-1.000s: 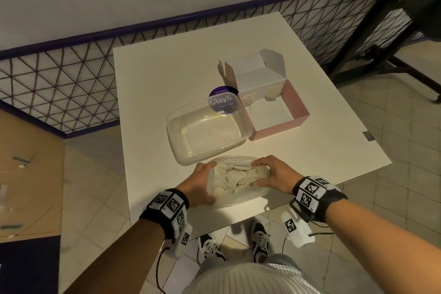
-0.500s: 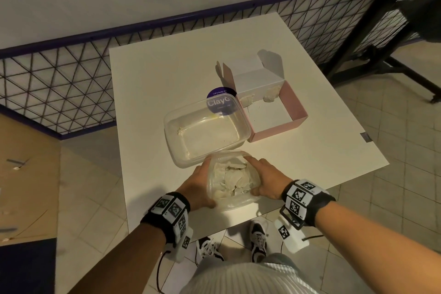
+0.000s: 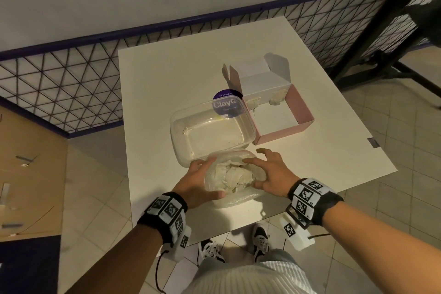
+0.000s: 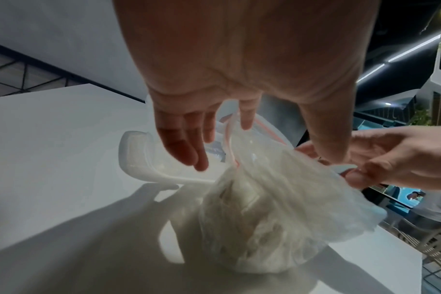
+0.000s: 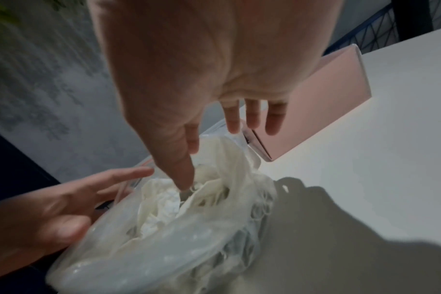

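The table (image 3: 167,83) has a white, matt, smooth top. At the table's near edge the bag (image 3: 238,198) is thin clear plastic film, crinkled and faintly glossy, with a red plastic zip strip (image 4: 229,143) along its mouth. The clay (image 3: 235,175) inside is off-white, matt and rough, in torn lumps. At the table's middle the tub (image 3: 177,131) is clear, smooth, glossy plastic, smeared cloudy on its floor. Toward the table's right side the box (image 3: 281,135) is matt card, pink outside and white inside. Just off the table's near edge the wristbands (image 3: 331,205) are black cloth bearing smooth printed marker squares. Behind the table the mesh (image 3: 71,83) is black metal.
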Demonstrator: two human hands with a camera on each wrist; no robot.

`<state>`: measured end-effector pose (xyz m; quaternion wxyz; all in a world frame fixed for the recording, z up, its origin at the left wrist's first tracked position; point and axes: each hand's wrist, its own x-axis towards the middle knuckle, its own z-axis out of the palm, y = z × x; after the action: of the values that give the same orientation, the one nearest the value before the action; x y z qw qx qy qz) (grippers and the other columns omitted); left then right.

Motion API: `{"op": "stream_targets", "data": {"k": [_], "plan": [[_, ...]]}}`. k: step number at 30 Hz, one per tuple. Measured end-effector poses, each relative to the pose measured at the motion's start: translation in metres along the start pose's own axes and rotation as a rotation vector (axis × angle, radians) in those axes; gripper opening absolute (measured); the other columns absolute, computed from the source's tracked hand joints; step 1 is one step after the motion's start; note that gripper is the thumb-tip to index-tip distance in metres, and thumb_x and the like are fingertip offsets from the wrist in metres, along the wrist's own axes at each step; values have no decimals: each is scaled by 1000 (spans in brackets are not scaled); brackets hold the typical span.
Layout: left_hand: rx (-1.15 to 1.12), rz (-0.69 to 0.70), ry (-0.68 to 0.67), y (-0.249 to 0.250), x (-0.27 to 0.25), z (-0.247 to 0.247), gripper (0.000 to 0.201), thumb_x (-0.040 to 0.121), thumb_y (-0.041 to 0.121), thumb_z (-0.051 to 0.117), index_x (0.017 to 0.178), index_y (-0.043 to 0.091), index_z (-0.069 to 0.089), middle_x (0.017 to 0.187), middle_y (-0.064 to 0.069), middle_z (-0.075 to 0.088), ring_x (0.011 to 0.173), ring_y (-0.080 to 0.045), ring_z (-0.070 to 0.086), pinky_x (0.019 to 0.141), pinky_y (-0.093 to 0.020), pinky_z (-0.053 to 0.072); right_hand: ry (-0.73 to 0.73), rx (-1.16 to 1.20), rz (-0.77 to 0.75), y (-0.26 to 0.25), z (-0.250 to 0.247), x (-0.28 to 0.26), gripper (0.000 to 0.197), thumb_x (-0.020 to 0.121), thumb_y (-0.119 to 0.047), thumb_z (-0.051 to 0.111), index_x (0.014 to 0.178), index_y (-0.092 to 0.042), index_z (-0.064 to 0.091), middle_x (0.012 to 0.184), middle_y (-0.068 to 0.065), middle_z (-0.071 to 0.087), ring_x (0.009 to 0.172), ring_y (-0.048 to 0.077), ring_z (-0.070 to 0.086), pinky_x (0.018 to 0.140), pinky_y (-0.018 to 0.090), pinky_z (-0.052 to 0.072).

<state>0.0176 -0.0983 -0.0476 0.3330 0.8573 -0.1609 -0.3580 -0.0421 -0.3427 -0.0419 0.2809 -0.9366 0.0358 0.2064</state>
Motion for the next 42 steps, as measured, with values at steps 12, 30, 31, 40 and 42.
{"op": "stream_targets", "data": {"k": [12,30,31,40,42], "plan": [[29,59,391,3,-6,17,55,73,45,61,114,10,66,116,-3,47,103,-20,52,92,-11,31,-53,-506,-351,-24,-13,26,39,87,-35,54,125,-32,57,155,9,14,141,34,7,111,51,7],[-106,31,336,11,6,-18,3,87,19,62,87,21,65,94,5,59,78,3,52,74,-15,38,50,88,-110,-26,3,28,14,77,-25,72,91,-23,73,144,3,37,138,24,20,113,43,16],[-139,41,334,15,6,-20,3,87,19,63,90,19,65,91,6,61,73,6,52,71,-16,38,102,171,-94,-24,2,27,10,77,-22,73,87,-21,72,139,3,44,134,23,27,112,43,18],[-288,181,130,48,13,-19,39,88,24,68,126,24,59,99,16,60,69,5,58,72,-9,46,-27,784,21,-37,-22,21,8,88,-15,63,84,-9,64,82,10,59,71,27,57,62,34,52],[-254,199,128,55,19,-16,21,93,18,61,113,17,66,86,16,64,70,9,60,71,-9,44,-77,844,37,-38,-22,20,14,89,-14,62,94,-1,64,88,10,62,72,27,62,59,32,55]]}}
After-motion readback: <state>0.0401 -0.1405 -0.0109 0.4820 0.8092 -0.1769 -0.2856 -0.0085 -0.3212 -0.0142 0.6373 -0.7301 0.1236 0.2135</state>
